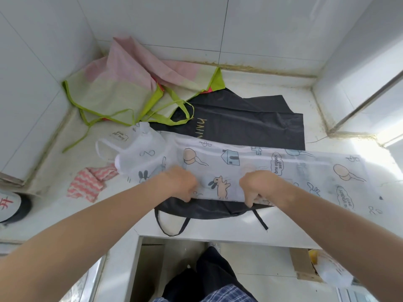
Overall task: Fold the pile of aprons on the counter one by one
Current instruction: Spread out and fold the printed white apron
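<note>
Both hands, left [182, 185] and right [260, 188], pinch the near edge of the thin white cartoon-print apron [239, 168], spread on the pale desk [218, 232] over a black apron [250, 118]. Advice: lift both grips evenly, aligning the 2 edges.

White apron [250, 171]: translucent, cartoon print of peach rabbits, blue houses, tan balloons, dark outlines, speech bubbles. Black apron [250, 123]: plain, glossy, gold lettering, black straps. Third apron [122, 83]: pale pink and pale green blocks, lime-green trim and ties, red accent. Small cloth [89, 184]: pink-and-white wavy stripes. Counter [218, 232]: white. Wall tiles [174, 18]: white.
</note>
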A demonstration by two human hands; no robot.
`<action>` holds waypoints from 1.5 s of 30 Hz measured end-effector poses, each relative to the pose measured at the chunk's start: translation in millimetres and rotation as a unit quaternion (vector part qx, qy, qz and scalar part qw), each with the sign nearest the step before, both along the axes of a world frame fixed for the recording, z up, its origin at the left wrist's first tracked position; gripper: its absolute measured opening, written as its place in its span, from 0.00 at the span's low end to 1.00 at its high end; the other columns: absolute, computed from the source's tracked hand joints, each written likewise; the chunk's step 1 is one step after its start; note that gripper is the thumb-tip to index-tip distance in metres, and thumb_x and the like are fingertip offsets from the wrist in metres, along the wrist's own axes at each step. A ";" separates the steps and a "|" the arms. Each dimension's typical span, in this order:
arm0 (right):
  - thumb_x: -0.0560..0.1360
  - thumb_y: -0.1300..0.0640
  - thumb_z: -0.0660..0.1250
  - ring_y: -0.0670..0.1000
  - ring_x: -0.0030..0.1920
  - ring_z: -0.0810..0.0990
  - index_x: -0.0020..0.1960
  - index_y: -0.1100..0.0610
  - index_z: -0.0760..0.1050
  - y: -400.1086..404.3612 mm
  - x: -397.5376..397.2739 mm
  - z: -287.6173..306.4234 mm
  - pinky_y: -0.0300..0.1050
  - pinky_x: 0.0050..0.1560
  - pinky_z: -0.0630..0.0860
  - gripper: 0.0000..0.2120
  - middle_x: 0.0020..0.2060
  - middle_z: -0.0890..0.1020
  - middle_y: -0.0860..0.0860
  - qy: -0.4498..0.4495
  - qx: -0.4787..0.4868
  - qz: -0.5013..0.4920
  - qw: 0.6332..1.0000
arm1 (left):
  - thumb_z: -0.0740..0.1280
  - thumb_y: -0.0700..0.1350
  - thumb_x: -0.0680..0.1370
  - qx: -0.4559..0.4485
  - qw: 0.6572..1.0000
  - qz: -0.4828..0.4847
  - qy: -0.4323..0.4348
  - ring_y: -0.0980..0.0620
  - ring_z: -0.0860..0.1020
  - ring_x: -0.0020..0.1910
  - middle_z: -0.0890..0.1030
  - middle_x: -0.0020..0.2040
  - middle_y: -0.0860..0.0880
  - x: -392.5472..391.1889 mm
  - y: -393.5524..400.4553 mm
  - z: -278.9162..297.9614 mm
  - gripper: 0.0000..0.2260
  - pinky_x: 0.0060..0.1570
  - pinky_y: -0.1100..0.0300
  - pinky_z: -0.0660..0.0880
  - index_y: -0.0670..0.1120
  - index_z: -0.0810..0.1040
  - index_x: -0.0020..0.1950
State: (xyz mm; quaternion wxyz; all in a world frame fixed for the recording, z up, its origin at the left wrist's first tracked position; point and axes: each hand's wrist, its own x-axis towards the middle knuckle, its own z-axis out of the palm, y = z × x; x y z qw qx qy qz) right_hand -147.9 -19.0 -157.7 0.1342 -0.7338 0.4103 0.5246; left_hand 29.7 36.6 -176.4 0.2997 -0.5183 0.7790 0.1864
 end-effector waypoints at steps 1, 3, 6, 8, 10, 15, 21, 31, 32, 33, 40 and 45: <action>0.73 0.47 0.68 0.55 0.41 0.73 0.37 0.59 0.70 -5.8 4.8 8.0 0.45 0.42 0.72 0.17 0.35 0.73 0.51 -0.018 0.010 -0.012 1.000 | 0.63 0.49 0.76 0.031 0.998 0.035 0.047 0.48 0.75 0.46 0.75 0.45 0.48 0.7 -2.1 2.0 0.07 0.46 0.57 0.70 0.46 0.72 0.46; 0.74 0.44 0.66 0.54 0.40 0.75 0.37 0.57 0.71 -18.2 20.9 18.8 0.43 0.41 0.70 0.17 0.39 0.76 0.51 -0.142 -0.016 -0.019 0.990 | 0.63 0.48 0.77 0.008 0.986 0.089 0.144 0.50 0.72 0.46 0.76 0.49 0.48 5.4 -10.5 7.9 0.08 0.45 0.60 0.68 0.44 0.74 0.50; 0.76 0.54 0.64 0.59 0.55 0.75 0.59 0.60 0.71 -32.7 53.8 14.3 0.48 0.49 0.71 0.14 0.56 0.73 0.57 -0.326 -0.131 -0.029 0.936 | 0.60 0.42 0.78 -0.199 0.941 0.130 0.241 0.49 0.73 0.46 0.76 0.49 0.47 18.4 -24.9 27.1 0.08 0.44 0.61 0.67 0.42 0.77 0.51; 0.76 0.56 0.65 0.60 0.58 0.74 0.67 0.59 0.63 -34.9 71.4 2.3 0.49 0.50 0.72 0.23 0.61 0.69 0.58 -0.345 -0.113 -0.036 0.931 | 0.60 0.40 0.76 -0.358 0.874 0.166 0.283 0.44 0.76 0.45 0.77 0.46 0.44 36.6 -32.5 43.3 0.08 0.45 0.53 0.71 0.40 0.78 0.47; 0.74 0.57 0.68 0.60 0.59 0.73 0.70 0.59 0.58 -32.3 86.3 -10.1 0.48 0.47 0.71 0.29 0.64 0.65 0.57 -0.302 -0.076 -0.023 0.950 | 0.60 0.38 0.75 -0.437 0.818 0.272 0.256 0.40 0.76 0.44 0.77 0.45 0.40 67.7 -34.7 56.2 0.07 0.43 0.50 0.71 0.38 0.77 0.47; 0.69 0.58 0.74 0.62 0.61 0.71 0.74 0.57 0.50 -34.3 108.6 -25.5 0.49 0.45 0.70 0.44 0.66 0.60 0.59 -0.210 -0.083 -0.020 0.974 | 0.56 0.44 0.81 -0.183 0.725 0.643 0.167 0.45 0.79 0.29 0.78 0.36 0.40 142.0 -13.6 63.9 0.16 0.30 0.60 0.73 0.31 0.73 0.54; 0.67 0.55 0.77 0.63 0.63 0.71 0.76 0.58 0.43 -46.3 128.6 -21.6 0.55 0.53 0.74 0.52 0.67 0.58 0.60 -0.132 -0.032 -0.030 0.990 | 0.58 0.42 0.81 -0.019 0.735 0.653 0.182 0.52 0.69 0.22 0.71 0.25 0.48 139.1 -2.9 31.5 0.11 0.23 0.67 0.65 0.38 0.72 0.41; 0.70 0.53 0.75 0.62 0.67 0.65 0.76 0.61 0.47 -50.8 133.9 -19.4 0.53 0.60 0.71 0.47 0.68 0.57 0.60 -0.103 -0.016 0.029 0.994 | 0.54 0.44 0.83 -0.222 0.235 0.772 0.547 0.55 0.77 0.23 0.78 0.23 0.51 233.5 -53.0 113.1 0.14 0.22 0.63 0.72 0.43 0.71 0.39; 0.70 0.54 0.75 0.63 0.66 0.66 0.76 0.61 0.47 -49.5 134.8 -17.6 0.53 0.59 0.71 0.47 0.68 0.57 0.61 -0.096 -0.018 0.022 0.995 | 0.54 0.50 0.82 -0.221 0.220 0.775 0.550 0.54 0.78 0.30 0.81 0.31 0.51 243.4 -54.6 115.5 0.14 0.28 0.62 0.73 0.44 0.73 0.44; 0.69 0.54 0.75 0.63 0.66 0.66 0.76 0.60 0.46 -49.5 135.8 -18.3 0.53 0.59 0.71 0.48 0.68 0.57 0.61 -0.090 -0.018 0.020 0.996 | 0.56 0.55 0.81 -0.202 0.255 0.782 0.532 0.52 0.78 0.36 0.82 0.40 0.51 245.4 -55.7 115.2 0.15 0.33 0.62 0.73 0.46 0.73 0.47; 0.65 0.49 0.78 0.61 0.67 0.65 0.75 0.60 0.46 -47.4 143.1 -27.4 0.52 0.58 0.73 0.53 0.66 0.61 0.60 -0.089 -0.043 0.009 0.995 | 0.71 0.43 0.73 -0.254 0.711 0.631 0.180 0.42 0.73 0.62 0.74 0.61 0.44 222.7 -46.7 83.3 0.28 0.53 0.54 0.71 0.43 0.65 0.71; 0.66 0.48 0.77 0.60 0.66 0.64 0.75 0.62 0.44 -46.2 144.6 -28.4 0.52 0.60 0.73 0.53 0.68 0.60 0.58 -0.084 -0.052 0.024 0.995 | 0.61 0.32 0.74 -0.456 0.771 0.436 -0.089 0.39 0.64 0.64 0.66 0.65 0.37 215.8 -48.7 87.6 0.27 0.64 0.46 0.59 0.45 0.62 0.72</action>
